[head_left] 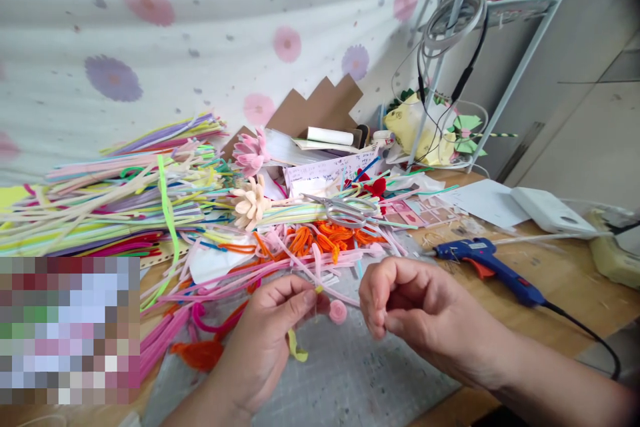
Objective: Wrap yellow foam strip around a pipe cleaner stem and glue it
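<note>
My left hand [273, 327] pinches a small yellow-green piece [319, 289] between thumb and fingertips. Close to those fingertips is a small pink rolled flower [338, 311]; its attachment is hard to make out. A yellow-green strip [299, 347] hangs below the same hand. To the right, my right hand [420, 303] is raised with thumb and fingertips pressed together; anything between them is too small to name. Both hands are above a grey cutting mat [370, 373].
Bundles of coloured fuzzy stems [115, 207] fill the left side. Scissors [345, 209] lie behind orange stems [325, 239]. A blue glue gun [487, 267] rests at right, its cord trailing toward the front. A metal rack [525, 7] stands at back right.
</note>
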{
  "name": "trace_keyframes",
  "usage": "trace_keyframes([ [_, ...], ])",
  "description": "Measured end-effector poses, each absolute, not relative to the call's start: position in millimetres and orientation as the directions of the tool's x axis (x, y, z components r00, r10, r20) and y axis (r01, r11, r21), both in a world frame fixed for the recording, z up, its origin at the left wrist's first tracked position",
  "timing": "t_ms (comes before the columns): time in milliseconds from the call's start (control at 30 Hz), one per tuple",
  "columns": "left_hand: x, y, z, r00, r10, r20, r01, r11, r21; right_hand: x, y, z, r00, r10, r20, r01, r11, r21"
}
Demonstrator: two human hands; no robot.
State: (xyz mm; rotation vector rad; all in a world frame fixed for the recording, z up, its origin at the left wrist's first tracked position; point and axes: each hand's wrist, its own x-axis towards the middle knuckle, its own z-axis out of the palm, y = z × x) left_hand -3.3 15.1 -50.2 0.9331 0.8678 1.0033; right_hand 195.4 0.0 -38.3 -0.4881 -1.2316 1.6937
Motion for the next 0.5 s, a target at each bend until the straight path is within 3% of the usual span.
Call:
trace_keyframes([
  [500, -2.3, 13.6, -47.1, 0.314, 0.937, -0.151, -0.284, 0.245, 0.927, 207.6, -6.8, -31.9, -0.522, 0.834, 0.179, -0.409, -0.061, -0.911],
])
